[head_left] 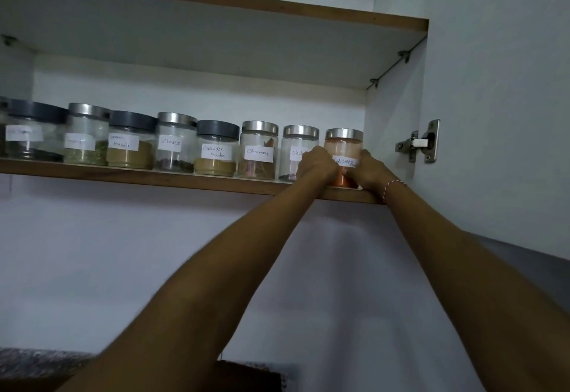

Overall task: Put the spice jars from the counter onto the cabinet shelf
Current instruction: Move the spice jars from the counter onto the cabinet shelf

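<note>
You are at the placing step: both of your hands are wrapped around the red chilli powder jar point(343, 148), the left hand point(317, 165) closed on its left side and the right hand point(371, 171) closed on its right, so the jar sits clamped between your palms at the far right end of the shelf point(154, 174). Its base looks to be on or just at the board near the front edge, though your fingers hide the contact, so I cannot say it is fully down. Just to the left of your grip stands the jar labelled "Black" point(297, 151), its label partly covered by your left hand, and beyond it the cinnamon jar point(259, 151) and the rest of the row; to the right of your grip is the cabinet side wall point(391, 120), close by. The next move, as I judge it, is to seat the jar flat, nudge it back in line with its neighbours, and let go one hand at a time (there is little room either side, so open your fingers gently). The jar itself is clear glass with a brushed metal lid, orange-red powder filling most of it, and a white handwritten label facing you.
</note>
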`<state>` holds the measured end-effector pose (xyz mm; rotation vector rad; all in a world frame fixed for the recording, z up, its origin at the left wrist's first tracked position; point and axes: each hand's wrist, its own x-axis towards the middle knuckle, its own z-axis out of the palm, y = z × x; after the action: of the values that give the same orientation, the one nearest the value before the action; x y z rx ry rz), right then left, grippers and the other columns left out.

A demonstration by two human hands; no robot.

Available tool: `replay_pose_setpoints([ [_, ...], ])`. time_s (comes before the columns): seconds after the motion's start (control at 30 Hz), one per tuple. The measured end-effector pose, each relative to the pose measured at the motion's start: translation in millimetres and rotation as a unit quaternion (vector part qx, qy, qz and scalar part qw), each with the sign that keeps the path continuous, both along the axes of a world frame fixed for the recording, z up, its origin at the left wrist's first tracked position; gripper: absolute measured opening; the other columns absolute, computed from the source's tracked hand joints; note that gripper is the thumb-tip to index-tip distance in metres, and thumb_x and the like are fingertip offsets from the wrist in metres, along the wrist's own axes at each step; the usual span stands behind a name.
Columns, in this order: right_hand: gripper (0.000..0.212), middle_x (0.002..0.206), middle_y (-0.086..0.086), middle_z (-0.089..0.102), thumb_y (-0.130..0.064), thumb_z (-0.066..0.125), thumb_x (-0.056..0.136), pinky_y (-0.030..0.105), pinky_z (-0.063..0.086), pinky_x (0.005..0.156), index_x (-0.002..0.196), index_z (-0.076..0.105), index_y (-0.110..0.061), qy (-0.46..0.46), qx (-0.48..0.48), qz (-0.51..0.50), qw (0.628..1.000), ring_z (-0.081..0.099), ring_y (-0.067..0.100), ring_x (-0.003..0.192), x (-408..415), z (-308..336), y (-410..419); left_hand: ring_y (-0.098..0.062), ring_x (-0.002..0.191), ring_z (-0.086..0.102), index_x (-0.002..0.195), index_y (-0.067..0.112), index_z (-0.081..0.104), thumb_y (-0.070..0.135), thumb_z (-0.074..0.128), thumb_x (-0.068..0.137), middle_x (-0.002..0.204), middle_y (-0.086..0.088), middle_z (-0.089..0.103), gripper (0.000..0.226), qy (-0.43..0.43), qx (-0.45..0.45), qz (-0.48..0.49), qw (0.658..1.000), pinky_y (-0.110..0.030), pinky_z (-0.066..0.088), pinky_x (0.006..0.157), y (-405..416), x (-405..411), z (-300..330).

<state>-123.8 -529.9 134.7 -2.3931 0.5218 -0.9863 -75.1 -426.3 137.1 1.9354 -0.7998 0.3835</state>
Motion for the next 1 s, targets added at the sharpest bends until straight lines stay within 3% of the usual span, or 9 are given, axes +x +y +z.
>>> replay_pose_setpoints([
  [0.07,0.056,0.13,0.02,0.05,-0.022,0.056,0.089,0.036,0.042,0.093,0.136,0.03,-0.007,-0.026,-0.039,-0.025,0.999,0.05,0.035,0.117,-5,-3,5,-0.029,0.102,0.061,0.112,0.005,0.062,0.014,0.053,0.089,0.113,-0.015,0.065,0.026,-0.042,-0.049,0.016,0.998,-0.035,0.051,0.085,10,-6,-3],
  [0.17,0.049,0.127,0.021,0.05,-0.016,0.05,0.088,0.043,0.045,0.093,0.134,0.036,-0.008,-0.136,-0.146,-0.085,0.976,0.05,0.037,0.115,-15,-8,21,-0.028,0.101,0.061,0.117,0.009,0.059,0.017,0.051,0.089,0.112,-0.013,0.065,0.03,-0.171,-0.085,0.058,0.98,-0.032,0.046,0.077,37,-9,-13],
  [0.3,0.048,0.143,0.019,0.038,-0.019,0.046,0.093,0.045,0.038,0.1,0.138,0.036,-0.007,-0.21,-0.287,-0.092,0.93,0.037,0.034,0.13,-13,-20,59,-0.028,0.12,0.049,0.137,0.012,0.039,0.026,0.049,0.092,0.133,-0.013,0.051,0.048,-0.301,0.037,0.111,0.946,-0.042,0.043,0.097,83,10,-33],
  [0.43,0.053,0.15,0.016,0.03,-0.031,0.047,0.094,0.045,0.033,0.105,0.141,0.035,-0.01,-0.194,-0.362,-0.011,0.912,0.03,0.03,0.138,12,-35,116,-0.027,0.135,0.035,0.145,0.012,0.026,0.029,0.046,0.094,0.148,-0.014,0.035,0.058,-0.324,0.074,0.102,0.938,-0.044,0.032,0.108,138,22,-44],
  [0.67,0.056,0.15,0.017,0.03,-0.033,0.046,0.093,0.046,0.036,0.103,0.141,0.033,-0.007,-0.19,-0.341,0.034,0.92,0.032,0.031,0.136,46,-49,222,-0.026,0.143,0.019,0.149,0.015,0.012,0.036,0.038,0.096,0.155,-0.011,0.021,0.063,-0.287,0.167,0.176,0.927,-0.048,0.019,0.116,272,64,-50],
  [1.0,0.059,0.156,0.012,0.017,-0.041,0.042,0.095,0.042,0.029,0.109,0.145,0.026,-0.014,-0.163,-0.302,0.078,0.936,0.018,0.026,0.143,137,-22,373,-0.027,0.147,0.002,0.15,0.017,0.007,0.037,0.039,0.096,0.158,-0.011,0.006,0.065,-0.256,0.174,0.219,0.925,-0.051,0.014,0.115,457,176,-28],
])
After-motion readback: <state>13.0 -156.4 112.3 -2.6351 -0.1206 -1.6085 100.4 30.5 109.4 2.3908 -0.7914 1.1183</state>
